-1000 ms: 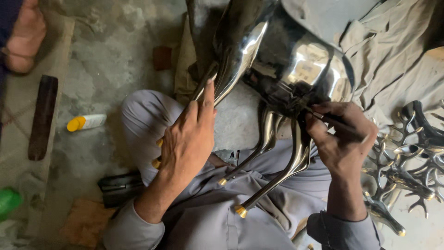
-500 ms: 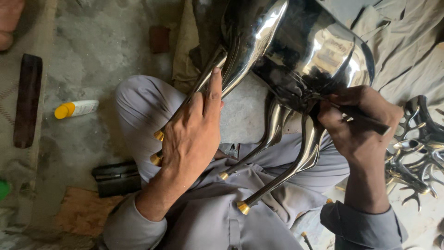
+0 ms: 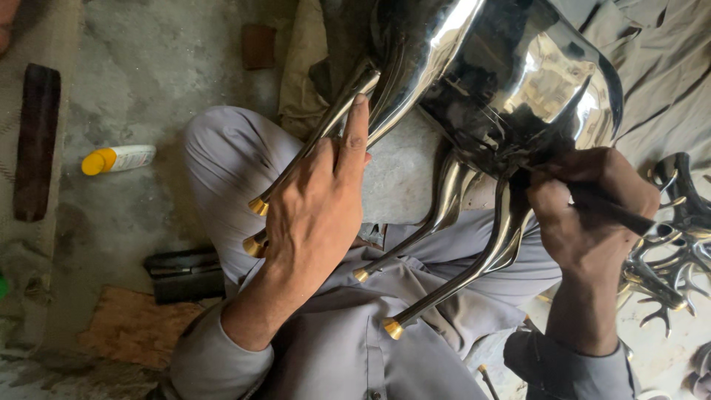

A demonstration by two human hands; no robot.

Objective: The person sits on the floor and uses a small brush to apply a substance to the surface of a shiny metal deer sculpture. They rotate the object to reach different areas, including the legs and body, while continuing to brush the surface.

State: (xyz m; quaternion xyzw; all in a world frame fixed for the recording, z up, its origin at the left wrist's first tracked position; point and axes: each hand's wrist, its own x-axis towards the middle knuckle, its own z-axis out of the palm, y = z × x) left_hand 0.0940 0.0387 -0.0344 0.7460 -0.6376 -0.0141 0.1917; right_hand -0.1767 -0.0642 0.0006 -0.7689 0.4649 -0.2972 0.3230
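Figure: polished metal animal figure at 1 o'clock, legs toward lap.
Left hand: clamped around front legs.
Right hand: closed on dark tool at belly.
Room: bare floor at 10 o'clock; metal antlers crowd 3 o'clock.

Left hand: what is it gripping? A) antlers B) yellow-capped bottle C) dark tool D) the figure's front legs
D: the left hand wraps the two gold-tipped front legs of the shiny metal figure; the bottle lies apart on the floor, and the right hand holds the dark tool.
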